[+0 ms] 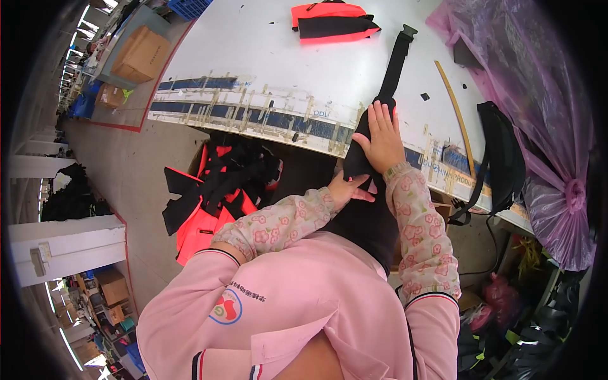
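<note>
White table point(253, 50) spans the upper view, worn tape along its near edge. Translucent purple plastic point(538, 126) bunched at right, knotted low. Heap of black and orange pieces point(218, 183) below the table edge, at left. Black bag point(505, 152) at the table's right side, loop hanging over the edge. Black fabric piece point(356, 151) lies across the near edge between the 2 hands, its strap point(394, 66) running away over the tabletop. Folded orange-and-black piece point(332, 25) at the far side, well apart from both hands. Right hand point(382, 136) open and flat, palm down on the black piece, fingers pointing along it toward the strap. Left hand point(346, 190) at the piece's near end, fingers partly curled; cannot tell if it grips. Thin yellow strip point(455, 107) right of the right hand; dark buckle point(410, 30) at the strap's far end, beyond the fingertips; small dark scrap point(425, 97) between strap and strip
</note>
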Tool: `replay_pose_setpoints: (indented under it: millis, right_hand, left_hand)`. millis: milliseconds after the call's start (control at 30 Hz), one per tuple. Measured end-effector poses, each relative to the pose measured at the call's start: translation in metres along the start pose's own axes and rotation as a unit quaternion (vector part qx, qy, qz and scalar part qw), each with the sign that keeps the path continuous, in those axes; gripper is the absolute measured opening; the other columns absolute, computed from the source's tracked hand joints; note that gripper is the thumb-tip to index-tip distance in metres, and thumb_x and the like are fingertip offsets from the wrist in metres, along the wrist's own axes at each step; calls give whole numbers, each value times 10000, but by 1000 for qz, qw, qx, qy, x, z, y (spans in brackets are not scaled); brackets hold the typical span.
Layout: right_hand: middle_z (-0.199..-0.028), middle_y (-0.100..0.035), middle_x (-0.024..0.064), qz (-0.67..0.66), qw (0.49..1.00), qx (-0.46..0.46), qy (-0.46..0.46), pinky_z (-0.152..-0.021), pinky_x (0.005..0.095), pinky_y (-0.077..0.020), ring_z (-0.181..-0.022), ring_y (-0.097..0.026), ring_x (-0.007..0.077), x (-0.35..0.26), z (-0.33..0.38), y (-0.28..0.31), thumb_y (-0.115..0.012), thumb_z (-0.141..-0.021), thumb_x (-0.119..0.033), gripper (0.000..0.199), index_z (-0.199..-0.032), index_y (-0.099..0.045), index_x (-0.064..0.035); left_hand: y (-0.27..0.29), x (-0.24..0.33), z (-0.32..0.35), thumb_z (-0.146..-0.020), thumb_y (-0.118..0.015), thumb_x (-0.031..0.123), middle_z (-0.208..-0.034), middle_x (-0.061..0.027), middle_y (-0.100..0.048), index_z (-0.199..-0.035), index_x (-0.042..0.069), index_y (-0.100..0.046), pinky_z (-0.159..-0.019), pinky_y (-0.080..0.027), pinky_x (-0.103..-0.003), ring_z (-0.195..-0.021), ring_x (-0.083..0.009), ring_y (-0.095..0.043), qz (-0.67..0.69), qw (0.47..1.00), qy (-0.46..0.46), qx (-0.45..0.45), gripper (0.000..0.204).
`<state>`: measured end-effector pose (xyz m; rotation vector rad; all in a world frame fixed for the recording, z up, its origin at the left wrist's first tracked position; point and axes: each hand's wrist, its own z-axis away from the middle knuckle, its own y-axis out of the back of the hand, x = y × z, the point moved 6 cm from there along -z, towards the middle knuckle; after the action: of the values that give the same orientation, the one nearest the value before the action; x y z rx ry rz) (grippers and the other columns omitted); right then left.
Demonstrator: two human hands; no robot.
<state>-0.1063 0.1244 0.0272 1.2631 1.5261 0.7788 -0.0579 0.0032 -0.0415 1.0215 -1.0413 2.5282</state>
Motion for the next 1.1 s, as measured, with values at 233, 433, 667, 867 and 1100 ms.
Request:
replay_pose_setpoints:
  millis: [233, 433, 667, 867, 1100]
  right_hand:
    - [-1433, -276, 196, -38, 999, -12, -19, -1094, 462, -166, -1347, -223, 333, -5, -5, 15, -514, -865, -449, 710, -1363, -300, 9]
    - [-1458, -241, 164, -66, 997, -39, 6, -1093, 474, -162, -1362, -191, 318, -28, 2, 28, -507, -873, -436, 693, -1389, -279, -34]
    - [-1490, -183, 111, -60, 992, -104, 27, -1111, 454, -103, -1386, -125, 275, -8, 20, 5, -483, -886, -439, 693, -1420, -227, -78]
    - [-1203, -546, 145, 59, 978, 145, -136, -940, 461, -378, -1132, -498, 319, 97, 48, 96, -535, -821, -122, 431, -1246, -479, -82]
    - [-1021, -572, 143, 288, 896, -102, -323, -827, 436, -437, -980, -554, 321, 170, 90, 110, -517, -753, -59, 308, -1060, -542, -61]
  left_hand:
    - [-7, 10, 7, -964, -384, 154, -903, -210, -630, -1086, -61, -492, -746, -544, -393, -750, -338, -655, -55, 998, -2, -8, 270]
    - [-10, 22, 4, -958, -321, 99, -1047, -211, -597, -1188, -38, -449, -795, -532, -432, -823, -350, -648, -8, 999, -35, 4, 296]
    - [-3, 2, -7, -974, -316, 122, -1101, -193, -572, -1225, -15, -437, -886, -496, -453, -947, -354, -612, 49, 998, -12, -21, 311]
    - [-1, 5, -8, -979, -367, 202, -1068, -170, -589, -1163, -3, -505, -912, -484, -456, -963, -302, -609, 58, 996, -40, -48, 308]
    - [1, -17, -20, -971, -355, 126, -1061, -151, -589, -1144, 12, -497, -903, -480, -473, -938, -337, -618, 103, 993, -38, -53, 251]
